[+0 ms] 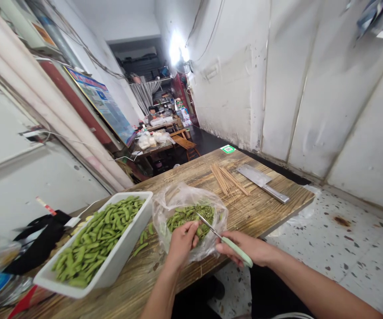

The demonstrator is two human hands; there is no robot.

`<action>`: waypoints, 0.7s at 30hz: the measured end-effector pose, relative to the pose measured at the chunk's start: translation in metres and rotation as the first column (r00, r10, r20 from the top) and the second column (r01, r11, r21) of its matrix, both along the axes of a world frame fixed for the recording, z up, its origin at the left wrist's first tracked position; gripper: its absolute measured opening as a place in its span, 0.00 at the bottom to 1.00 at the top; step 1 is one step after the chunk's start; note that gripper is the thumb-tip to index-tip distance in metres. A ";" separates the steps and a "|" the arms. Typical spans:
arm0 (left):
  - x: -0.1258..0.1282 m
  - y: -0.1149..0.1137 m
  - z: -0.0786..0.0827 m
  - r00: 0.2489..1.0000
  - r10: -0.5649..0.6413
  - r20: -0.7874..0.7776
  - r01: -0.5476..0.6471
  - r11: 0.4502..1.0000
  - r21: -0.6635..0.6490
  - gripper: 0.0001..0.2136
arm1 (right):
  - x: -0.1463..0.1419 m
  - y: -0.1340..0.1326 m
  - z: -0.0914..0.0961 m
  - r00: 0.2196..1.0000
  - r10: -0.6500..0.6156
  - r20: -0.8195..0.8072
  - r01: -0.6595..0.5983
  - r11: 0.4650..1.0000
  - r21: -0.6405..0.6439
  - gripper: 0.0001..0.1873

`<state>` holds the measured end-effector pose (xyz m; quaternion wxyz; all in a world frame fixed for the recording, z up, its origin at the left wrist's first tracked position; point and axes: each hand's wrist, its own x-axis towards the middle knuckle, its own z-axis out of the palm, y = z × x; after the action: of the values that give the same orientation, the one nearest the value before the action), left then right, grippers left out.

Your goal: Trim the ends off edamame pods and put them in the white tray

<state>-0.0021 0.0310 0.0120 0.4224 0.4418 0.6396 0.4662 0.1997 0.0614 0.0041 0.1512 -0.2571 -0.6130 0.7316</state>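
My left hand (182,241) is closed in a pinch on a green bean pod at the mouth of a clear plastic bag (178,199) that holds more green pods (186,215). My right hand (249,248) grips pale green-handled scissors (226,241), whose blades point up-left toward the pod in my left hand. Both hands hover over the near edge of a wooden table (254,212). To the left stands a white rectangular tray (118,257) heaped with green bean pods (100,237).
A cleaver (261,180) and a bundle of bamboo skewers (228,180) lie at the table's far side. Black bag and packets sit at the far left (35,243). A speckled floor (341,248) lies to the right; a cluttered passage with tables runs behind.
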 end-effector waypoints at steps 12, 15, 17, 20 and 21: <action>-0.021 0.016 0.014 0.995 -0.096 0.033 0.100 0.979 -0.177 0.15 | -0.002 0.005 -0.003 0.999 -0.014 0.043 0.018 0.995 -0.095 0.21; -0.036 0.042 0.016 0.988 -0.009 -0.157 -0.023 0.980 -0.199 0.10 | -0.003 0.011 -0.001 1.000 0.003 0.030 0.004 0.975 -0.224 0.19; -0.044 0.062 0.015 0.956 -0.010 -0.295 -0.054 0.977 -0.207 0.08 | -0.004 0.017 -0.001 0.999 -0.032 -0.014 0.025 0.942 -0.334 0.19; -0.052 0.088 0.009 0.885 -0.041 -0.463 -0.058 0.978 -0.198 0.08 | -0.003 0.023 -0.004 0.993 -0.086 -0.076 0.045 0.899 -0.437 0.18; -0.053 0.095 0.006 0.846 -0.057 -0.530 -0.053 0.980 -0.190 0.08 | -0.002 0.025 -0.005 0.993 -0.090 -0.078 0.045 0.891 -0.452 0.18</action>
<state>-0.0546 0.1260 0.0181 0.2707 0.5103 0.7741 0.2591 0.1973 0.0862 -0.0013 0.1428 -0.2704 -0.4101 0.8593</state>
